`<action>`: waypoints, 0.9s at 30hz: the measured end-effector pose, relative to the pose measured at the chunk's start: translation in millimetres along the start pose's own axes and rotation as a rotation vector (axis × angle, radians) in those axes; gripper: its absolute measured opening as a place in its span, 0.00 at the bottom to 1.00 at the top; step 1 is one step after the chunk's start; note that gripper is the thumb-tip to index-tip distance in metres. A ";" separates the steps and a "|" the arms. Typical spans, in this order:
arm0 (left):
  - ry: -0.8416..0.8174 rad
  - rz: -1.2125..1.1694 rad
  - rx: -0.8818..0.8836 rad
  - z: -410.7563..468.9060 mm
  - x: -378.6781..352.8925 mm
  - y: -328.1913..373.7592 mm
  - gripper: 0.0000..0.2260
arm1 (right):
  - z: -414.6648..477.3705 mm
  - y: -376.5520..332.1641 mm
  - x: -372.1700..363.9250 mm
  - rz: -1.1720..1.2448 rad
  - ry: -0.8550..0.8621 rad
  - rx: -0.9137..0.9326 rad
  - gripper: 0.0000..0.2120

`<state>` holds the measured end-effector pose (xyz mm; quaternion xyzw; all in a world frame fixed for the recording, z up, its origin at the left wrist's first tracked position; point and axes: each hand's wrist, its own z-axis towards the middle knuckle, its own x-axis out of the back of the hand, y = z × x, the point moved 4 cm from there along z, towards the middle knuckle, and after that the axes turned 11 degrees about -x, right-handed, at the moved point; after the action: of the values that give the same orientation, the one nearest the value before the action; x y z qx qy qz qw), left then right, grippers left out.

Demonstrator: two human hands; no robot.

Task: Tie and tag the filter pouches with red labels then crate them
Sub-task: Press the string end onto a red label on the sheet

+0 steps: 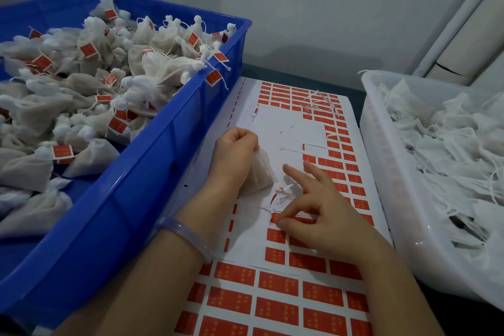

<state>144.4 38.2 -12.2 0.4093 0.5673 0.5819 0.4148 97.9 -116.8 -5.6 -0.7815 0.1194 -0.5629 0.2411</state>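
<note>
the label sheet lies near. right hand pinches a red label on it, other fingers spread; left hand grips a filter pouch beside the blue crate.

One blue crate with tagged pouches, too many to count; one white basket; two label sheets; one loose pouch; one bracelet.

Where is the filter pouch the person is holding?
Head view, centre: the pouch is gripped by the left hand over the label sheet, between the blue crate and the right hand.
</note>
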 end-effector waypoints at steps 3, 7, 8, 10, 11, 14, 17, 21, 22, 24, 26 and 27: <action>0.003 0.007 0.000 0.8 -0.1 -1.0 0.07 | 1.5 -0.3 1.6 -0.008 0.062 -0.033 0.07; 0.003 0.011 -0.009 1.3 -0.2 -1.8 0.07 | 3.0 -3.7 -3.2 -0.025 0.051 -0.003 0.05; 0.001 0.014 -0.012 1.1 0.0 -2.1 0.07 | 3.4 -3.9 -4.5 -0.040 0.047 0.006 0.06; 0.000 0.012 -0.014 1.2 0.2 -2.7 0.07 | 4.0 -4.2 -5.3 -0.056 0.046 0.011 0.08; 0.001 0.012 -0.013 1.5 0.3 -3.1 0.07 | 4.1 -4.4 -5.4 -0.061 0.046 0.014 0.08; 0.005 0.014 -0.015 2.2 0.3 -3.5 0.07 | 4.7 -5.1 -6.1 -0.074 0.053 0.037 0.06; 0.011 0.013 -0.012 2.8 0.2 -3.9 0.07 | 5.3 -7.1 -7.0 -0.066 0.061 0.054 0.04; 0.013 0.013 -0.011 4.0 0.0 -5.0 0.07 | 5.4 -5.3 -9.0 -0.105 0.050 0.055 0.05; 0.013 0.014 -0.009 4.1 0.2 -5.2 0.07 | 4.8 -4.2 -8.3 -0.101 0.041 0.051 0.05; 0.012 0.011 -0.007 4.1 0.0 -5.4 0.06 | 2.9 -1.8 -5.2 -0.076 0.019 0.043 0.06; 0.010 0.010 -0.014 3.9 -0.2 -5.1 0.07 | 1.1 -0.4 -1.7 -0.042 -0.001 0.036 0.07; 0.011 0.009 -0.019 3.7 -0.3 -5.0 0.07 | 0.3 0.0 -0.7 -0.027 -0.011 0.030 0.07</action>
<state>148.1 39.2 -17.1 0.4049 0.5622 0.5912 0.4129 98.0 -116.4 -6.2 -0.7824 0.0992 -0.5635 0.2460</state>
